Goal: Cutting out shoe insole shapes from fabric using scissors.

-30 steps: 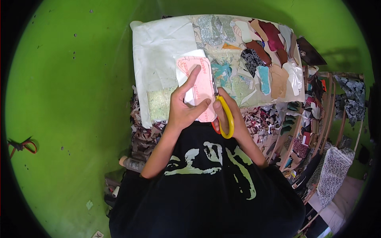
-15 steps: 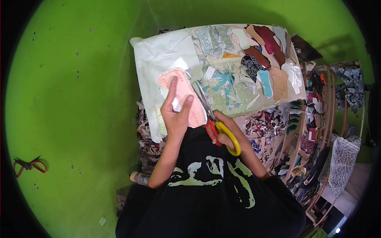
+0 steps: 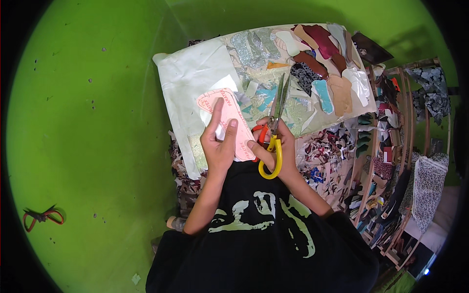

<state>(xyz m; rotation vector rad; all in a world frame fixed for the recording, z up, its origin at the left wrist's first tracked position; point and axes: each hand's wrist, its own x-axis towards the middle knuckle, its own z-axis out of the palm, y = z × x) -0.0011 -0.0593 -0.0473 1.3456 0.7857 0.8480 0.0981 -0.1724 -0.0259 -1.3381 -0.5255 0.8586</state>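
My left hand (image 3: 218, 151) holds a pink insole-shaped piece (image 3: 229, 110) with red print, index finger and thumb lying along its top. White sheet material (image 3: 225, 82) sticks out behind the piece. In my right hand (image 3: 288, 158) is a pair of scissors (image 3: 275, 115) with one yellow and one red-orange handle loop. Their blades point away from me, slightly parted, clear of the pink piece. My right thumb reaches the lower right end of the piece. Both hands are over the near edge of a pale covered table (image 3: 183, 105).
Cut pieces lie on the table, including a turquoise one (image 3: 322, 96), a tan one (image 3: 339, 95) and silvery strips (image 3: 254, 46). Heaped scraps (image 3: 317, 161) are below. A wooden rack (image 3: 406, 127) stands right. Red-handled snippers (image 3: 43, 218) are at the green wall, far left.
The scissors have swung from the pink piece's right edge to point straight away from me. My right hand has come in and its thumb now meets the piece's lower end.
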